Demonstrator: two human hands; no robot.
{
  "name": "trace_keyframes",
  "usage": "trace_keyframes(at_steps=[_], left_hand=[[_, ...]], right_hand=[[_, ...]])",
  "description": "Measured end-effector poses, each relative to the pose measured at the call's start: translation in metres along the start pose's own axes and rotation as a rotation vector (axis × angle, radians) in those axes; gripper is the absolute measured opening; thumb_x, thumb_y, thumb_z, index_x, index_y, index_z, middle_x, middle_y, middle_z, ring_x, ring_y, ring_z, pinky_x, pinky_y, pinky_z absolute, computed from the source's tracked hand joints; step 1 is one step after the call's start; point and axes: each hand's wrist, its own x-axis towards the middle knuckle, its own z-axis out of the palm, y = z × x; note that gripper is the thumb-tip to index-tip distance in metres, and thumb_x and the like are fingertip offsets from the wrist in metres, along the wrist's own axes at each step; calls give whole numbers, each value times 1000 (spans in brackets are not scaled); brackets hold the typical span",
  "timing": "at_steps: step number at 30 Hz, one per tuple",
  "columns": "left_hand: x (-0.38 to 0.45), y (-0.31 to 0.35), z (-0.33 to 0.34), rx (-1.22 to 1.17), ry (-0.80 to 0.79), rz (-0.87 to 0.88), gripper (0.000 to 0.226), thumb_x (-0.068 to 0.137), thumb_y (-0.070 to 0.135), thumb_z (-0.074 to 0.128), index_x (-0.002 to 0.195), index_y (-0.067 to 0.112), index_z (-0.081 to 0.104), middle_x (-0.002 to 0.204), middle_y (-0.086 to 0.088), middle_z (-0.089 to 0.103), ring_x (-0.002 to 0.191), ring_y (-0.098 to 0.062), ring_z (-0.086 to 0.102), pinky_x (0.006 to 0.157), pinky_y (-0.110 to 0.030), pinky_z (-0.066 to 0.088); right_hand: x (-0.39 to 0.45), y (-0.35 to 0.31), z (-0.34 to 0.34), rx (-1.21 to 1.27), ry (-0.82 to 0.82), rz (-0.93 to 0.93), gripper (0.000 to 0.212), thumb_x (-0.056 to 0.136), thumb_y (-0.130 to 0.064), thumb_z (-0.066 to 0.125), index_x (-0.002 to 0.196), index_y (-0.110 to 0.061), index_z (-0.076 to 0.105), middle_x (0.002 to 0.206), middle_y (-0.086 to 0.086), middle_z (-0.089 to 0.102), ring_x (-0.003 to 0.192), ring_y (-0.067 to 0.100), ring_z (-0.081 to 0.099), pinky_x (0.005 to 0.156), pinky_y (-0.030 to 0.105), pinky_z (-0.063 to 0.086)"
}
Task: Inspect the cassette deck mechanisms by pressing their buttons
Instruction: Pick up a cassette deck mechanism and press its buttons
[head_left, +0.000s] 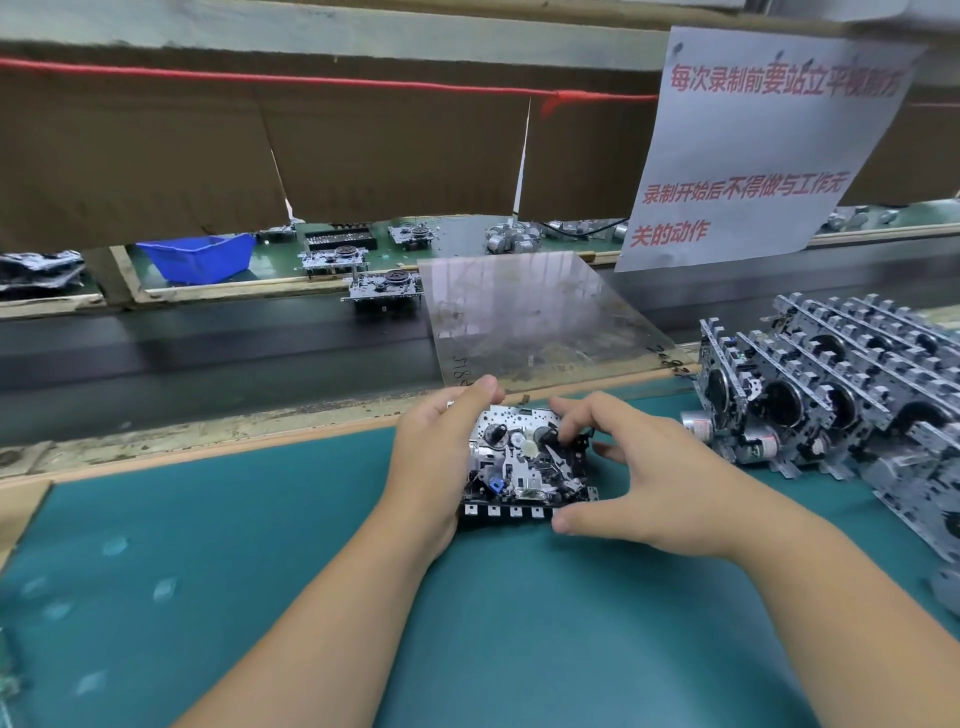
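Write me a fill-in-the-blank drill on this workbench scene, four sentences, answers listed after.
1. Both hands, the left hand and the right hand, hold one cassette deck mechanism above a ____ coloured mat.
2. The stack of mechanisms lies on the person's ____ side.
3. The plastic bin beyond the conveyor belt is ____.
4. The lettering on the hanging paper sign is ____.

Answers: teal; right; blue; red

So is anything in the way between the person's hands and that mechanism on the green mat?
Nothing visible. The left hand grips the cassette deck mechanism by its left side, and the right hand rests its fingers on top, thumb at the button row.
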Motion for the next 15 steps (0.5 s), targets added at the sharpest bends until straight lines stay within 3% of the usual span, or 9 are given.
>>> trace_keyframes(at_steps=[2,5,10,15], left_hand=[[-1,-1,0,58,-13,36,23,75,40,82,93,26,79,102,-7,79,100,-31,74,91,-50,58],[-3,-4,-1,100,-71,50,35,68,30,84,102,34,75,108,-13,76,92,-32,76,82,-51,63],[-2,-3,0,49,-71,2,35,67,17,63,96,30,76,76,-5,74,67,-25,69,62,-39,57],[-4,-1,0,28,-96,19,28,70,21,72,97,27,76,86,-10,76,73,-25,72,67,-43,59]], right_hand=[[0,0,0,-7,-4,-6,68,63,-54,85,118,-49,46,148,-33,39,138,-3,39,114,36,38],[0,0,-3,-8,-10,-5,64,62,-55,84,115,-50,49,147,-36,40,135,-1,43,112,34,41],[1,1,-1,-15,7,9,58,59,-58,83,105,-45,49,147,-37,40,133,-1,45,110,33,42],[2,-1,1,-6,9,-12,68,59,-60,81,118,-54,47,140,-32,47,132,1,46,109,39,44]])
